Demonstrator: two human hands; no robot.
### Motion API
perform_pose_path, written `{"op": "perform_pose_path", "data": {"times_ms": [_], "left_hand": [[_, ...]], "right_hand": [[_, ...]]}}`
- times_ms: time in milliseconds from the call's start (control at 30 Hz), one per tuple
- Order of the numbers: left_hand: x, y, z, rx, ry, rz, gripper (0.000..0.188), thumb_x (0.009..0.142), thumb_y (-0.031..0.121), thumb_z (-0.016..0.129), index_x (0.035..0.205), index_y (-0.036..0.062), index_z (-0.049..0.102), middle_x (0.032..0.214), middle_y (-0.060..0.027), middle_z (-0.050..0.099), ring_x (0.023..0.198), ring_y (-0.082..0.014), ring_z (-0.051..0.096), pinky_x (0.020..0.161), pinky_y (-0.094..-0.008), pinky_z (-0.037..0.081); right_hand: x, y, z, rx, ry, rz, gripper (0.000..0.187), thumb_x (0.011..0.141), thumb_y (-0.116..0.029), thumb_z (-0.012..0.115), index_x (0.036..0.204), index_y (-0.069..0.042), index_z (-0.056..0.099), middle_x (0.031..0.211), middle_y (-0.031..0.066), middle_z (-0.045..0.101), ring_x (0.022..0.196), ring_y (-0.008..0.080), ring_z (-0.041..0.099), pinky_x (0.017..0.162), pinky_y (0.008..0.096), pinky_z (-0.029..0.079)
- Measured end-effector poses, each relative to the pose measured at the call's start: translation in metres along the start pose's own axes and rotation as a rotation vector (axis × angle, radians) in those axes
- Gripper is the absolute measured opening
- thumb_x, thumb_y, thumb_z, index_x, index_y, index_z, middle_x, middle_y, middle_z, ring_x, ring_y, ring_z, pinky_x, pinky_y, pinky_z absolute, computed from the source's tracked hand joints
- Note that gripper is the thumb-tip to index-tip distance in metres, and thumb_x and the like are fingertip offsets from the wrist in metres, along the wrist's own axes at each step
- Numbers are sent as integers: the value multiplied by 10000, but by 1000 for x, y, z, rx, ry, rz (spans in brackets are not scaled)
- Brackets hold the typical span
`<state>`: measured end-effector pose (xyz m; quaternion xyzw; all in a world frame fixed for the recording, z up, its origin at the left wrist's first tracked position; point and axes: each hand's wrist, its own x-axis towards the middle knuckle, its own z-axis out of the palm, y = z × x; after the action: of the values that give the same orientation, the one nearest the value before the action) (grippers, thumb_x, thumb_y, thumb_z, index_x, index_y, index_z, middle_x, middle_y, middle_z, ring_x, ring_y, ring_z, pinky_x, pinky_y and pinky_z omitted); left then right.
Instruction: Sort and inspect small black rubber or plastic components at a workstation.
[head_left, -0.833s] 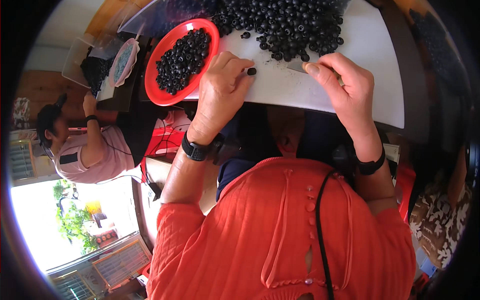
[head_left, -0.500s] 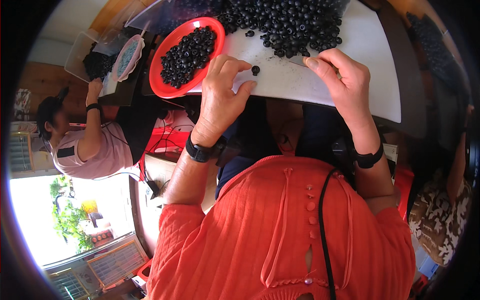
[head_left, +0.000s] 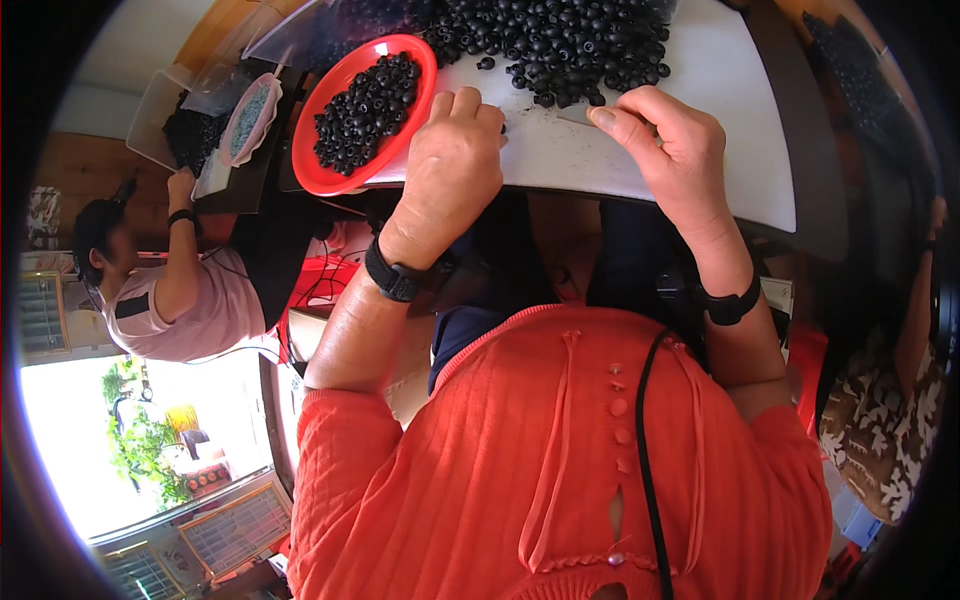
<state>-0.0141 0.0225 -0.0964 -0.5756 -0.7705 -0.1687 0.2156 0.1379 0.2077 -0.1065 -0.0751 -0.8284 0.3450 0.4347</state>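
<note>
On the white board (head_left: 740,130), my left hand (head_left: 455,155) is turned back-up with its fingers curled under, close beside the red oval plate. Just past its knuckles shows the edge of a small round black part (head_left: 503,129); whether the fingers grip it is hidden. My right hand (head_left: 670,145) pinches a thin, flat strip (head_left: 574,121) between thumb and forefinger, its tip at the near edge of the heap. The heap of small black round parts (head_left: 570,50) with holes covers the far part of the board. More such parts (head_left: 365,115) fill the red plate (head_left: 308,160).
A clear plastic bin (head_left: 290,35) stands behind the plate. At left, a person (head_left: 185,290) works by another bin and a pink scalloped dish (head_left: 228,150). Another person in patterned clothing (head_left: 880,440) is at right. A black cable (head_left: 645,450) hangs down my front.
My left hand has rolled over, from thumb and forefinger spread beside a single black part to curled fingers covering most of it. My right hand keeps its pinch on the strip.
</note>
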Motion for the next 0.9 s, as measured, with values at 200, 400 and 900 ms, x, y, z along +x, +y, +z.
{"op": "perform_pose_path", "data": {"times_ms": [200, 400, 900], "left_hand": [[7, 0, 1, -520, -35, -218, 134, 870, 6, 693, 991, -48, 712, 920, -127, 673, 805, -291, 658, 677, -367, 538], [8, 17, -2, -1586, -135, -651, 228, 987, 29, 665, 1184, -78, 703, 920, -89, 717, 720, -132, 638, 589, -271, 519], [6, 31, 14, -1723, 10, -617, 244, 1019, 21, 610, 1238, -81, 647, 1066, -180, 714, 854, -207, 690, 625, -306, 570]], "right_hand": [[-1, 2, 1, -2, -3, 4, 269, 898, -240, 798, 734, -73, 664, 602, 47, 608, 486, 190, 537, 476, 330, 401], [0, 1, 2, 27, 12, -8, 256, 897, -242, 795, 744, -75, 674, 604, 56, 601, 487, 201, 542, 474, 337, 400], [3, -1, 0, 29, 49, 34, 248, 920, -229, 782, 762, -67, 682, 600, 49, 599, 492, 180, 538, 482, 323, 407]]}}
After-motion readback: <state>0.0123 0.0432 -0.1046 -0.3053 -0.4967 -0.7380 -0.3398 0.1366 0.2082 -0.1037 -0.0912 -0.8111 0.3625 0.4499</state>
